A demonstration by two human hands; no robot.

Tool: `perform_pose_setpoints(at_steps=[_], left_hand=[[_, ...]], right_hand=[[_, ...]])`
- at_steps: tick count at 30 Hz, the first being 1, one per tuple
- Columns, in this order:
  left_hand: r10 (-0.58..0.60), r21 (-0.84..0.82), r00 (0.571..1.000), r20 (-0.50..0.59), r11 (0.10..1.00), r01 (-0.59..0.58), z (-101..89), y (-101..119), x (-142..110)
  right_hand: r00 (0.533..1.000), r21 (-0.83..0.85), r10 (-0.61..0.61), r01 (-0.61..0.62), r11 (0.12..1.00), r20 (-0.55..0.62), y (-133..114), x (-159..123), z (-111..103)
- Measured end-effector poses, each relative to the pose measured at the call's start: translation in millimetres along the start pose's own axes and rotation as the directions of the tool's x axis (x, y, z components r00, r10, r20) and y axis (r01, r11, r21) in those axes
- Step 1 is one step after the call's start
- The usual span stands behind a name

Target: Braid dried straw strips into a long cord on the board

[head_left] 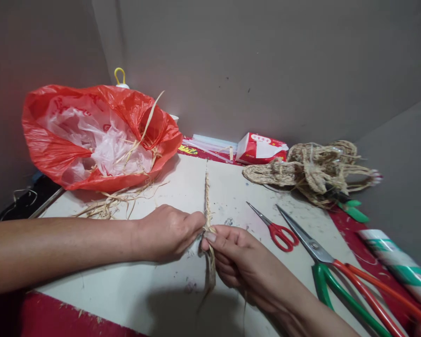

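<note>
A thin braid of straw-coloured fibre (207,199) runs away from me over the white board, with loose strands (211,269) hanging toward me below my fingers. My left hand (177,229) is closed, its thumb and forefinger pinching the braid from the left. From the right, my right hand (231,250) grips the strands between thumb and fingertips, just below the left. The two hands meet at the braid's near end, and the fingers hide the exact crossing of the strands.
A red plastic bag (63,159) with loose fibres (107,206) beside it stands left. To the right lie small red scissors (282,236), large shears (315,250), bundled braided cord (315,171) and a green-white roll (400,262). A red tissue pack (247,147) sits behind on the white board (126,285).
</note>
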State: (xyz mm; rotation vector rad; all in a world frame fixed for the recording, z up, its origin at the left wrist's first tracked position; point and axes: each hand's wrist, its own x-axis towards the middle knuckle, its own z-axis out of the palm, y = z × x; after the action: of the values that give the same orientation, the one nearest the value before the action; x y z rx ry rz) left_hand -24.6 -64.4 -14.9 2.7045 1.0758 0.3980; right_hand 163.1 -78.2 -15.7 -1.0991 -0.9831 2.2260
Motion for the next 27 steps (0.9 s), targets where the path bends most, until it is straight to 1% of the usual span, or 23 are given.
perform_pose_setpoints(at_steps=[2, 3, 5, 6, 7, 8, 10, 11, 12, 13, 14, 16, 21, 23, 25, 27], left_hand=[[-0.021, -0.046, 0.999, -0.036, 0.999, 0.019, 3.1, 1.0, -0.7], [-0.052, -0.092, 0.997, -0.05, 0.995, 0.047, 4.3, 1.7, -0.7], [-0.145, -0.254, 0.988, -0.055, 0.959, 0.127, 5.1, 3.5, 0.0], [-0.193, -0.364, 0.98, -0.036, 0.916, 0.167, 4.7, 4.4, 0.8], [-0.229, -0.487, 0.973, 0.001, 0.85, 0.201, 3.8, 5.1, 1.9], [-0.247, -0.614, 0.967, 0.055, 0.755, 0.228, 2.7, 5.6, 3.2], [-0.237, -0.817, 0.957, 0.17, 0.509, 0.271, 0.4, 5.6, 5.6], [-0.222, -0.874, 0.95, 0.218, 0.388, 0.291, -0.3, 5.3, 6.6], [-0.208, -0.906, 0.944, 0.256, 0.288, 0.309, -0.7, 4.7, 7.3], [-0.201, -0.921, 0.939, 0.28, 0.218, 0.322, -0.6, 4.0, 7.7], [-0.198, -0.927, 0.935, 0.294, 0.18, 0.33, -0.1, 3.4, 7.8], [-0.192, -0.933, 0.935, 0.298, 0.148, 0.327, 1.8, 2.4, 7.5], [-0.19, -0.957, 0.948, 0.254, 0.091, 0.275, 4.2, 2.0, 7.0], [-0.188, -0.949, 0.943, 0.273, 0.105, 0.296, 3.0, 0.9, 7.6], [-0.186, -0.926, 0.926, 0.33, 0.125, 0.355, 2.1, -0.7, 8.3], [-0.183, -0.923, 0.92, 0.345, 0.11, 0.368, 2.9, -1.8, 9.3]], right_hand=[[1.0, 0.059, 0.011, -0.013, 0.998, 0.026, 0.9, 0.2, -0.9], [0.999, 0.084, 0.012, -0.015, 0.996, 0.039, 1.2, 0.3, -1.4], [0.999, 0.115, 0.004, -0.01, 0.993, 0.05, 1.4, 0.3, -2.0], [0.999, 0.12, 0.001, -0.008, 0.993, 0.052, 1.1, 0.2, -2.0], [0.999, 0.12, 0.0, -0.007, 0.993, 0.052, 0.8, 0.1, -2.0], [0.999, 0.116, 0.002, -0.008, 0.993, 0.052, 0.4, 0.0, -1.9], [0.999, 0.1, 0.009, -0.014, 0.995, 0.051, -0.3, -0.3, -1.9], [0.999, 0.093, 0.012, -0.017, 0.996, 0.05, -0.5, -0.4, -2.0], [0.999, 0.088, 0.014, -0.018, 0.996, 0.046, -0.5, -0.4, -2.2], [0.999, 0.084, 0.018, -0.022, 0.996, 0.045, -0.5, -0.3, -2.6], [0.999, 0.084, 0.02, -0.024, 0.996, 0.044, -0.4, -0.2, -3.0], [0.999, 0.084, 0.024, -0.027, 0.996, 0.046, -0.3, 0.1, -3.7], [0.996, 0.091, 0.042, -0.049, 0.995, 0.083, -1.8, 0.5, -4.1], [0.996, 0.104, 0.044, -0.052, 0.993, 0.081, -2.2, 0.4, -4.1], [0.996, 0.115, 0.042, -0.05, 0.992, 0.074, -2.2, 0.2, -4.3], [0.996, 0.124, 0.043, -0.052, 0.991, 0.079, -1.9, 0.2, -4.6]])
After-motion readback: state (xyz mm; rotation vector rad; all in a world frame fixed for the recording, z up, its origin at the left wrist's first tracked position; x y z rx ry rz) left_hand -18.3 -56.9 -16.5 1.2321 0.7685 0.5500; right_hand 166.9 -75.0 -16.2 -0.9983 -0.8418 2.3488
